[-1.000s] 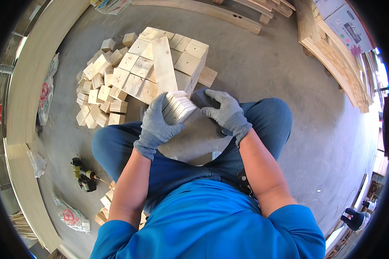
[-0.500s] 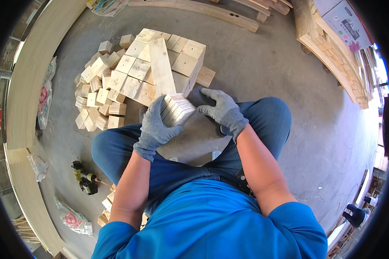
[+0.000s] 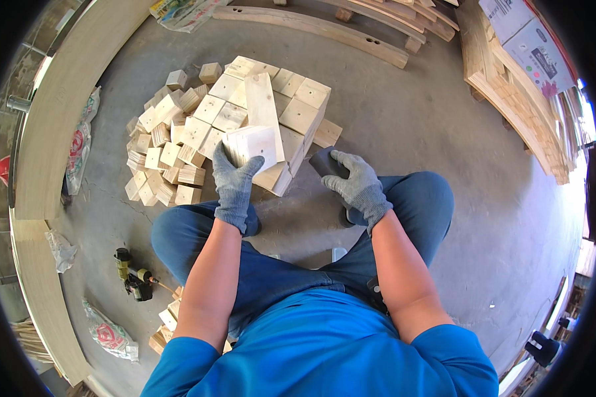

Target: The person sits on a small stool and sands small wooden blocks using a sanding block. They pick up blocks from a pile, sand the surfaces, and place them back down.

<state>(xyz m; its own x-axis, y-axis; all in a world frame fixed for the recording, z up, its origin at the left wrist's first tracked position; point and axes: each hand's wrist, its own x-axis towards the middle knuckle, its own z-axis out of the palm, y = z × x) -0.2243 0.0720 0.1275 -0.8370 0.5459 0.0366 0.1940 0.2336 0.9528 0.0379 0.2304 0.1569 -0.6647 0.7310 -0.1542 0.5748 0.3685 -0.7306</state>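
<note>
A seated person in a blue shirt and jeans works over a concrete floor point(image 3: 410, 112), both hands in grey knit gloves. The left hand point(image 3: 235, 182) is wrapped around the near edge of a pale square wood block point(image 3: 251, 144), fingers curled up over its side and holding it above the heap of cut wooden blocks point(image 3: 198, 132) — whether the block rests on the heap or is lifted clear of it cannot be told from this angle. The right hand point(image 3: 357, 185) is closed over a dark sanding block point(image 3: 326, 161), only its upper corner showing past the fingers; the rest is hidden under the glove. A long plank point(image 3: 261, 106) lies across the top of the heap, just behind the held block. By the left knee, a cordless drill point(image 3: 131, 278) lies on the floor, small and partly in shadow. A few more wood offcuts point(image 3: 167, 324) sit beside the left elbow, partly covered by the arm. Stacked timber boards point(image 3: 510, 99) line the right edge, bent by the lens — their far ends cut off by the frame.
</note>
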